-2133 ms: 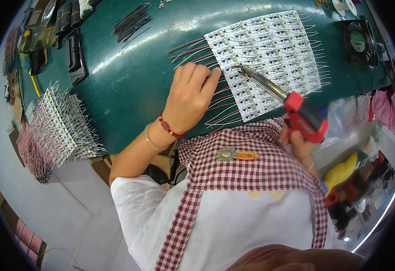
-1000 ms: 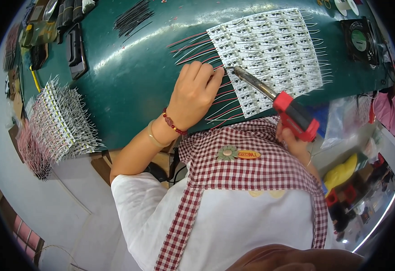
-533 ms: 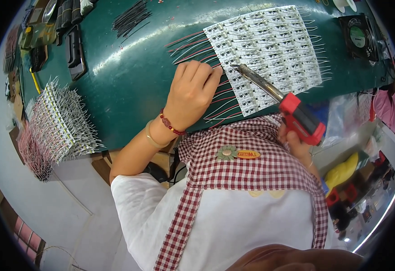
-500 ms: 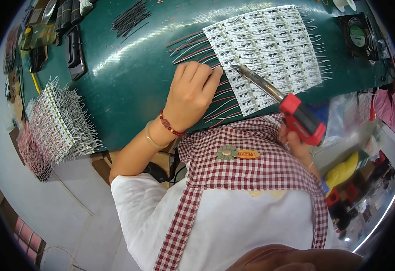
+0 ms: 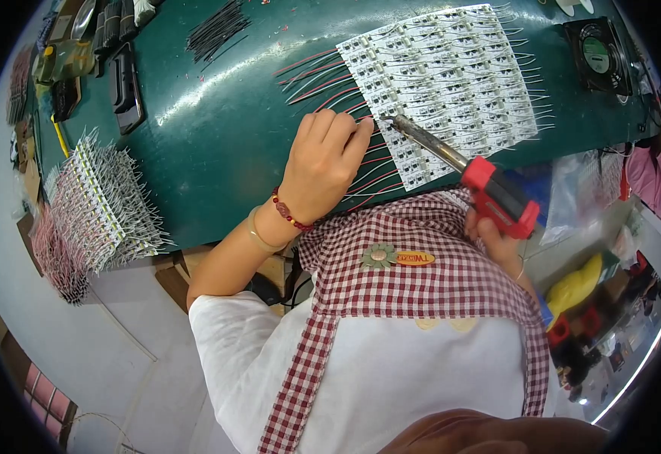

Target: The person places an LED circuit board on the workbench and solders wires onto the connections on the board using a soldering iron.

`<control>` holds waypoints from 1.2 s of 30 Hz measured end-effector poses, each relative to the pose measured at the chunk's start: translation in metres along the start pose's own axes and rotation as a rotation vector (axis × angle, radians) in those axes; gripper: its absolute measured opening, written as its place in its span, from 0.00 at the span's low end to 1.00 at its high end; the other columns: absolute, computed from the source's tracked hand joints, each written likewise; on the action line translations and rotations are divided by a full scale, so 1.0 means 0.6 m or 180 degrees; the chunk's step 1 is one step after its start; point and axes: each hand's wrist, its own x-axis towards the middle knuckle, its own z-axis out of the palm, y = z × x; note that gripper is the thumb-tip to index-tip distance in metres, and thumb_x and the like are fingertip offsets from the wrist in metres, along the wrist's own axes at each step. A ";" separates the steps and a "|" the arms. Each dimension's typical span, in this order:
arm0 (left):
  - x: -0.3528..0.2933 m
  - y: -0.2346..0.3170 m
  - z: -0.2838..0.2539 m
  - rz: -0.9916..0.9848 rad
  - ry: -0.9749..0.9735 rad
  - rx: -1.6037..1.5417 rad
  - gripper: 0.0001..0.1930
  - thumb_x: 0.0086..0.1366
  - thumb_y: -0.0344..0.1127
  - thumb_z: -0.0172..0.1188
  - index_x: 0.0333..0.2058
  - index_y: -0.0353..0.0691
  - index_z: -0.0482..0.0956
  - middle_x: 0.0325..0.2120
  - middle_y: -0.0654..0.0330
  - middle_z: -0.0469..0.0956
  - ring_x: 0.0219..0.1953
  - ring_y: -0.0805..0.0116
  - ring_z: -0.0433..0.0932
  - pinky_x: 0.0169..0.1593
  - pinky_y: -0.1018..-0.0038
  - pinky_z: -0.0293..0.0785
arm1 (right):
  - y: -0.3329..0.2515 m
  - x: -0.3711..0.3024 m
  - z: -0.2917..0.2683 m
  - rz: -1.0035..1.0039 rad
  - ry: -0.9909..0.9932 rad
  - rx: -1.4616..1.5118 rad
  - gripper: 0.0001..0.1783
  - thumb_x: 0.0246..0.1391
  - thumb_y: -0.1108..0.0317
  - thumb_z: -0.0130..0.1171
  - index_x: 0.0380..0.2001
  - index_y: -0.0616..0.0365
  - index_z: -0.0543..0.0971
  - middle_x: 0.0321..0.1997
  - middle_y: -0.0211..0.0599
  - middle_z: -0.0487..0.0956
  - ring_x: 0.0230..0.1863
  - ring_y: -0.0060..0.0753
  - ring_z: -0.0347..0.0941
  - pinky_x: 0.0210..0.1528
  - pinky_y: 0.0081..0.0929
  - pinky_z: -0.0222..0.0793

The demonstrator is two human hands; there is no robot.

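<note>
A lettered oval yellow patch (image 5: 416, 259) marks the checked apron (image 5: 421, 295) below the left grip (image 5: 324, 155), curled back-up at red and white wires (image 5: 323, 88); whether it pinches one is hidden. Just right lies a white circuit-board panel (image 5: 451, 83); lower right, the right grip (image 5: 497, 246) clasps a soldering iron (image 5: 482, 175).

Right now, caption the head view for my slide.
Left hand at the wires edging a white circuit-board sheet, right hand holding a soldering iron over it.

The soldering iron (image 5: 480, 175) is red and black, circuit boards (image 5: 440, 83) white, tabletop (image 5: 217, 144) green, apron (image 5: 406, 291) maroon checked
</note>
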 end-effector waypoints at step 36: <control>-0.007 0.022 0.003 0.0048 -0.0120 -0.0101 0.13 0.48 0.26 0.57 0.35 0.30 0.77 0.26 0.59 0.67 0.30 0.65 0.67 0.33 0.71 0.65 | 0.008 -0.015 -0.015 -0.0327 0.0025 -0.0729 0.12 0.49 0.62 0.60 0.32 0.60 0.80 0.30 0.35 0.80 0.28 0.33 0.76 0.31 0.27 0.70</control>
